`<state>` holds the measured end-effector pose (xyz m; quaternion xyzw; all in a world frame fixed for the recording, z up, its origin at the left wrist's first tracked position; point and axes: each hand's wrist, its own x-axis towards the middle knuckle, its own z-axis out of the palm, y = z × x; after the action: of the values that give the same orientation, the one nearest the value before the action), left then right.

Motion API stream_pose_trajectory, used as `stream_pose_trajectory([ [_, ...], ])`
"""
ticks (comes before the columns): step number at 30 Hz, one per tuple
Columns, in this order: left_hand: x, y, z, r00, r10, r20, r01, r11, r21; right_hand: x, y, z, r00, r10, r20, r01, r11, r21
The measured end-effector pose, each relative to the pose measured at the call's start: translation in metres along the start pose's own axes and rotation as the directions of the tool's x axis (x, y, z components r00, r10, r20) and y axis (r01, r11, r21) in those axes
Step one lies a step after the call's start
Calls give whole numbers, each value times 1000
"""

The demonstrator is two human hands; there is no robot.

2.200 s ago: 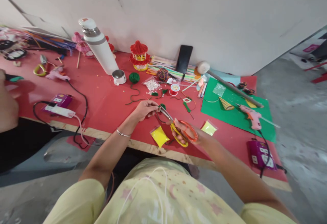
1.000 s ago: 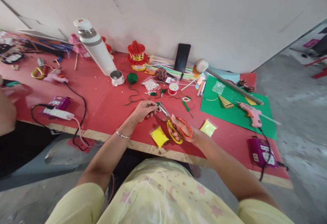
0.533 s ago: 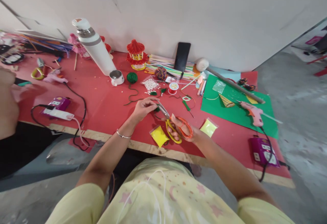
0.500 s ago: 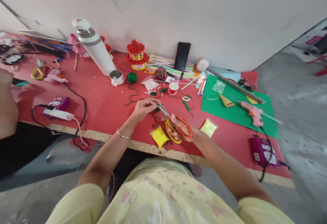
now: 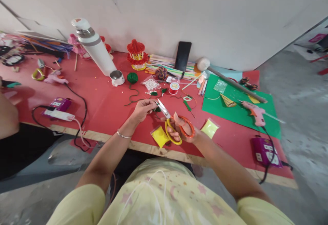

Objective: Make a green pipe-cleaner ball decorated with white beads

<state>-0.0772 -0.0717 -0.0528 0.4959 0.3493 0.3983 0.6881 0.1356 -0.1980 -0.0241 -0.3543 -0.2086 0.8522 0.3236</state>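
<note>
Scissors (image 5: 180,129) with one orange and one yellow handle are in my right hand (image 5: 176,129), thumb and fingers through the loops. Their blades are parted and point up and left. My left hand (image 5: 143,109) is closed in a pinch on a small dark green yarn piece (image 5: 157,109), right at the blade tips. Its exact shape is partly hidden by the fingers and blades. Just below the scissors lies a bag of yellow powder (image 5: 160,136). Beyond my hands are a green yarn ball (image 5: 132,78), white beads (image 5: 150,84) and a red thread spool (image 5: 174,88).
A white flask (image 5: 94,49) and steel cup (image 5: 117,78) stand back left. On the right, a pink glue gun (image 5: 253,113) lies on green sheet (image 5: 268,115), its cord running to a purple box (image 5: 265,152). Another person's arm (image 5: 7,115) rests at far left.
The scissor blades have opened wider near the green yarn piece. My left hand has barely moved. At far left, the other person's arm has shifted slightly.
</note>
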Motion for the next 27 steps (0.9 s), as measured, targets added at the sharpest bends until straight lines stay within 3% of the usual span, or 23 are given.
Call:
stream_pose_trajectory([
  [9,-2,3,3,998,60,4,-60,995,82,-4,-3,7,997,-6,-81,-3,994,-109],
  [16,-5,4,6,997,44,71,-49,996,72,-3,-6,15,996,2,-93,-10,996,-94],
  [27,-3,2,2,992,106,67,-108,994,35,-1,-4,17,1000,-10,-21,10,1000,-10],
])
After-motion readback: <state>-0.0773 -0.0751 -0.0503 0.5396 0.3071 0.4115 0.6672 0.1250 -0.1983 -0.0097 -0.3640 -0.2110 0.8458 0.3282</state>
